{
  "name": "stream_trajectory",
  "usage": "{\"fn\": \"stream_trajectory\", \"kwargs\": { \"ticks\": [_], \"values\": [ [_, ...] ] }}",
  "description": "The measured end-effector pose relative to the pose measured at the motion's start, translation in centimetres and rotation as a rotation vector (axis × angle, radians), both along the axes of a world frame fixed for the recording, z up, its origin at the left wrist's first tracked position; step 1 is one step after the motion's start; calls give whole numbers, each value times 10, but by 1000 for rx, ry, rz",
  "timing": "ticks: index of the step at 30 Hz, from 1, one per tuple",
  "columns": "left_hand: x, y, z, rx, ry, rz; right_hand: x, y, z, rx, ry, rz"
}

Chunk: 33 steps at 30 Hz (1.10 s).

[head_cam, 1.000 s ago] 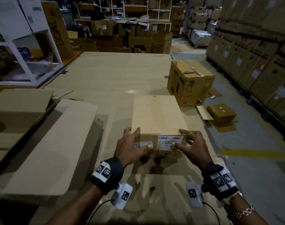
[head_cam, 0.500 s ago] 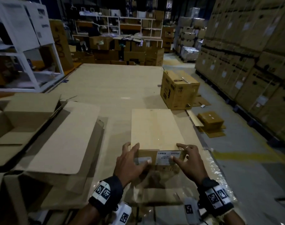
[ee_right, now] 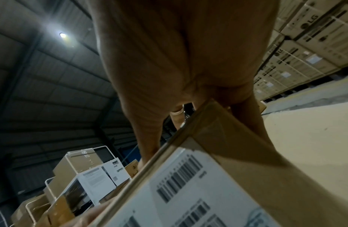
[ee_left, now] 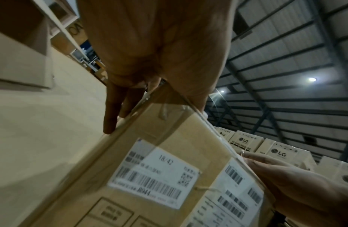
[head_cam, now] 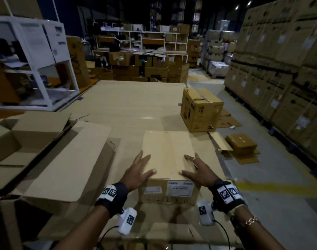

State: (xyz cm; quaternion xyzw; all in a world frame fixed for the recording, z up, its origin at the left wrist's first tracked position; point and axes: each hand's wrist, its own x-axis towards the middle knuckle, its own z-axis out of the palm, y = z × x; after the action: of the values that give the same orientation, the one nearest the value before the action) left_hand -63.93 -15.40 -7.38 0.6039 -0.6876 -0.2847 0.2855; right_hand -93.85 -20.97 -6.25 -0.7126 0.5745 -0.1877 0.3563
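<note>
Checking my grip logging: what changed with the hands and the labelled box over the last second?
Both hands slid forward off the labelled near end: the left hand and right hand now flank the box, thumbs flat on its top, fingers straight down its sides. The box stays on the cardboard-covered table.
</note>
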Motion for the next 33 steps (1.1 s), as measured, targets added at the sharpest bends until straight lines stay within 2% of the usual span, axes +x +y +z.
{"fn": "stream_trajectory", "kwargs": {
  "ticks": [7, 14, 19, 24, 26, 29, 33],
  "values": [
    [1, 9, -13, 17, 27, -57, -9, -1, -4, -12, -69, 80],
    [6, 30, -18, -52, 73, -79, -21, 33, -12, -171, -109, 115],
    [-5, 37, -8, -196, -24, -56, -18, 44, -13, -318, -163, 98],
    [-17, 44, -15, -274, -77, 34, -19, 54, -27, -456, -94, 110],
    [-22, 53, -19, -297, -21, 99, -18, 62, -34, -487, -66, 98],
    [-32, 70, -27, -240, 126, 252, -17, 75, -51, -565, -44, 59],
    [-46, 92, -48, -181, 84, 356, -13, 98, -71, -614, -48, -9]
  ]
}}
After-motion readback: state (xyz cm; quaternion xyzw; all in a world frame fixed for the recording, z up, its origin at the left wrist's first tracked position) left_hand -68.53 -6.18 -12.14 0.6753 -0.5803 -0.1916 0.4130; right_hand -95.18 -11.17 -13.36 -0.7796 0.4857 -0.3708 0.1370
